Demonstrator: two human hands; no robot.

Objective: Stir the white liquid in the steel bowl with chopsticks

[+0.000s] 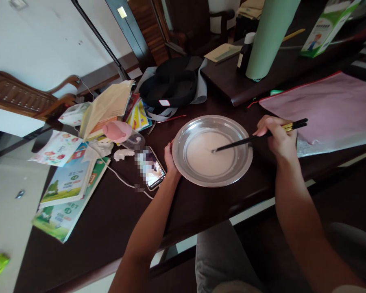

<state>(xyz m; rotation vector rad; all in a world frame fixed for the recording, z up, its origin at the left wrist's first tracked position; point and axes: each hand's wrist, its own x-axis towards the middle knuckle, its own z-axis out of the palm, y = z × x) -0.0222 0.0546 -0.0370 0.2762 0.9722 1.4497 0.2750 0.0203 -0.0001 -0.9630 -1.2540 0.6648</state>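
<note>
A round metal plate (240, 162) sits on the dark table, filled with a pale whitish liquid (205, 156). My left hand (170, 159) grips the plate's left rim, fingers curled on the edge. My right hand (277, 136) is closed on a pair of black chopsticks (250, 139) with gold bands; their tips dip into the liquid near the plate's middle.
A phone (151, 169) with a lit screen and white cable lies left of the plate. Books and papers (70, 179) pile at the left, with a pink lidded cup (118, 131). A black bag (171, 87), a pink zip pouch (326, 106) and a green roll (270, 36) stand behind.
</note>
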